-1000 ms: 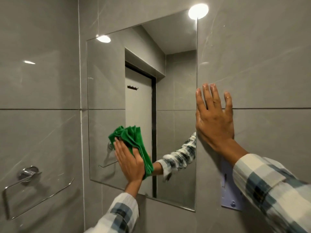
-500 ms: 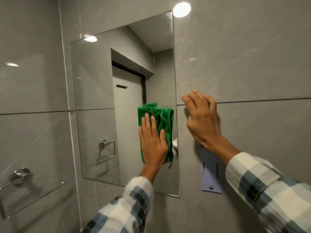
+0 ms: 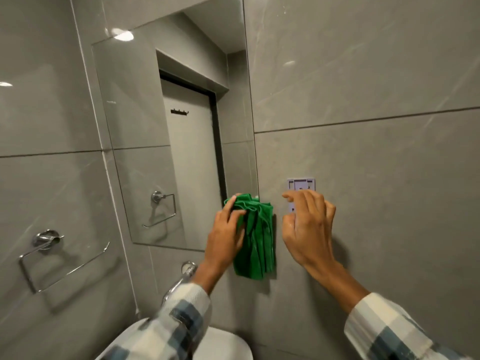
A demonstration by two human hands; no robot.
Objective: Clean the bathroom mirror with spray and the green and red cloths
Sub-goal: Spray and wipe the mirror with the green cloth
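The frameless mirror (image 3: 166, 141) hangs on the grey tiled wall and reflects a door and a towel ring. My left hand (image 3: 227, 236) pinches the green cloth (image 3: 255, 237) near its top, at the mirror's lower right corner; the cloth hangs bunched below the mirror's edge. My right hand (image 3: 307, 229) hovers to the right of the cloth, fingers curled and apart, holding nothing, just off the wall. No spray bottle or red cloth is in sight.
A lilac plastic wall bracket (image 3: 301, 185) sits behind my right fingers. A chrome towel ring (image 3: 48, 252) is fixed on the left wall. A chrome tap (image 3: 185, 272) and a white basin (image 3: 228, 344) lie below my arms.
My left hand slid the green cloth down to the mirror's lower right corner and now pinches it. My right hand came off the wall and dropped beside it. The view tilted downward.
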